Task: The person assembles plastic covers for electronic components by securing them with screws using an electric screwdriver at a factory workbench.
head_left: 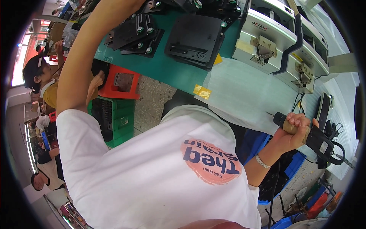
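My right hand point(295, 131) is wrapped round the taped grip of a black electric screwdriver point(281, 120), whose thin bit points left over the white foam sheet point(246, 93). My left forearm point(82, 57) reaches up past the top edge, so the hand itself is cut off there. Nearest to that arm lie several black flat brackets with shiny round fittings point(139, 34), overlapping on the green mat point(156, 70). To their right is a stack of black rectangular panels point(192, 38). More black parts point(213, 7) crowd the far edge of the table.
Two grey screw feeders point(267, 38) stand at the back right. Yellow tape point(202, 91) holds the foam's corner. Left of me are a red stool point(121, 82) and a green crate point(122, 122); a blue crate point(289, 175) sits below right. A seated co-worker point(47, 80) is at far left.
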The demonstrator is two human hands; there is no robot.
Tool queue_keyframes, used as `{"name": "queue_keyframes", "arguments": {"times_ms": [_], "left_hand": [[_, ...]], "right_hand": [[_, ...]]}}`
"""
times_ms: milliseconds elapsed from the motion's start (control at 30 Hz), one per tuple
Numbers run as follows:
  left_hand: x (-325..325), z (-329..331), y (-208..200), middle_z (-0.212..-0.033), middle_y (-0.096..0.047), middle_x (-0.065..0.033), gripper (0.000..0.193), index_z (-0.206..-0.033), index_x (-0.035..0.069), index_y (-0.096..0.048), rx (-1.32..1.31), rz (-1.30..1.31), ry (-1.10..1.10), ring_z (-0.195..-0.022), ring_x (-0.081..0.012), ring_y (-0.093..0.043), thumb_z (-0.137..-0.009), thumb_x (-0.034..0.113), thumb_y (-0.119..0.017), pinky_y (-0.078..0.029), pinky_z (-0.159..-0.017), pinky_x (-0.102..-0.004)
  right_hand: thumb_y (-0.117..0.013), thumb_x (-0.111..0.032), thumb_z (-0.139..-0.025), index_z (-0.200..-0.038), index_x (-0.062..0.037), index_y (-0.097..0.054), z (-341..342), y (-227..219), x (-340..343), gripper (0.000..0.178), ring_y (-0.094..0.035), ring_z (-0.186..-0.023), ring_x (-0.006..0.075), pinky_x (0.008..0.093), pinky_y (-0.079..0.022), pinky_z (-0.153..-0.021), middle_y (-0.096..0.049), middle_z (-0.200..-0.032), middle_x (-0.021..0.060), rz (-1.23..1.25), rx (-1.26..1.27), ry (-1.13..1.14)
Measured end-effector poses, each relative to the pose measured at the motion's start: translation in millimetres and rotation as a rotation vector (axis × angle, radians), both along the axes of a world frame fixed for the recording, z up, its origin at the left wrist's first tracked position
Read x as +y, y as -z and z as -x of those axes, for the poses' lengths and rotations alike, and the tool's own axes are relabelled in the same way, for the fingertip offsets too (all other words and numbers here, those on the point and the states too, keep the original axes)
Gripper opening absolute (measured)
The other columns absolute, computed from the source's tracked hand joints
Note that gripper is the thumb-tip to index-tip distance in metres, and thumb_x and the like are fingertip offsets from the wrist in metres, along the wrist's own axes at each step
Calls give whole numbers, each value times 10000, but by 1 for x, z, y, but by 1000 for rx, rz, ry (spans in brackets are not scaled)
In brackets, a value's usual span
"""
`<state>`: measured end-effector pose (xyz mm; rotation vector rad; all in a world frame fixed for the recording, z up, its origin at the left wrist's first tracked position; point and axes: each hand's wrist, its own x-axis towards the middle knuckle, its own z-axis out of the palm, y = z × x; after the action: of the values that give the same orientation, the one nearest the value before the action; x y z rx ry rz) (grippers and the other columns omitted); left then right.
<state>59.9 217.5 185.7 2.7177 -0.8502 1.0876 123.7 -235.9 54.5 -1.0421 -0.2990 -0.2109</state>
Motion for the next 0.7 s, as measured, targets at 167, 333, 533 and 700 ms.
{"name": "queue_keyframes", "arguments": {"times_ms": [167, 333, 533, 700], "left_hand": [[16, -9, 14, -920, -650, -36, 207, -958, 135, -722, -398, 138, 117, -966, -218, -619, -761, 73, -742, -343, -1042, -474], [35, -10, 55, -1032, -691, -117, 214, -985, 43, -686, -422, 427, 426, -871, -274, -644, -771, 46, -708, -493, -762, -357], [-18, 21, 40, -1038, -664, -121, 214, -1012, 31, -658, 3, -76, -119, -905, -291, -638, -802, 63, -677, -485, -803, -391], [-18, 21, 80, -1094, -673, -66, 289, -1035, 74, -688, 64, -26, -180, -994, -225, -644, -757, -2, -705, -514, -837, -310]], "right_hand": [[-602, -74, -888, -1267, -52, -355, -1, 2, -4, 453, -519, -669, 161, 329, -480, -661, -521, -700, 45, 12, -20, 7], [-599, -72, -894, -1254, -53, -373, -3, 1, -1, 426, -517, -676, 156, 328, -478, -664, -523, -697, 45, -26, -31, -55], [-572, -55, -915, -1264, -75, -378, -3, 3, -5, 400, -512, -681, 145, 332, -473, -668, -500, -714, 33, -29, -22, -62], [-573, -43, -910, -1273, -78, -373, -2, 3, -4, 415, -514, -679, 149, 330, -474, -661, -498, -719, 29, -33, -15, -46]]}}
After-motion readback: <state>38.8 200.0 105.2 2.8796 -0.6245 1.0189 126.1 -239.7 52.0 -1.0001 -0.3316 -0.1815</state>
